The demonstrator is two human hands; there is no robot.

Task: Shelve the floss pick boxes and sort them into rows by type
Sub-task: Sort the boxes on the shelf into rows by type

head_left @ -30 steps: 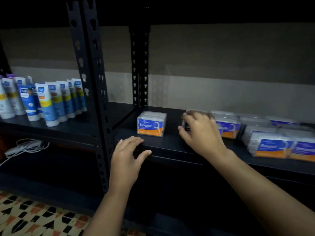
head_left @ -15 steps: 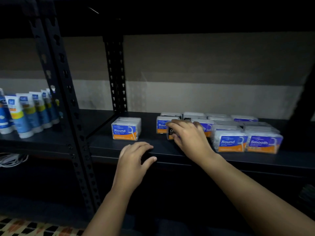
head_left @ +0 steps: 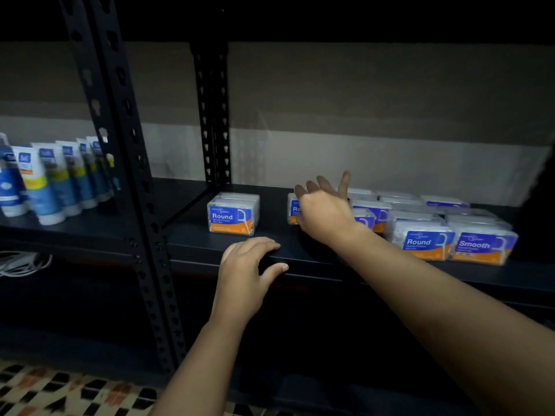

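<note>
**Hands at the floss shelf**

Nearest: patterned tile floor point(head_left: 60, 391), bottom left. L hand point(head_left: 246, 271) rests on front lip of black metal shelf point(head_left: 300, 250), fingers loosely bent over edge, thumb out, holding nothing. Just behind it, a clear plastic floss pick box w/ blue-orange "Round" label point(head_left: 232, 214) stands alone, apart from the rest. R hand point(head_left: 326, 210) reaches further in, fingers spread wide & straight, raised above a partly hidden "Ro…" box point(head_left: 293, 210); contact w/ it can't be told. To the right, cluster of same-style boxes several deep: front pair reads "Round" point(head_left: 420, 241) and "Smooth" point(head_left: 482, 246), touching side by side. Far left, next bay past black perforated upright point(head_left: 132, 175): row of blue-white tubes point(head_left: 45, 181), blurred.
</note>
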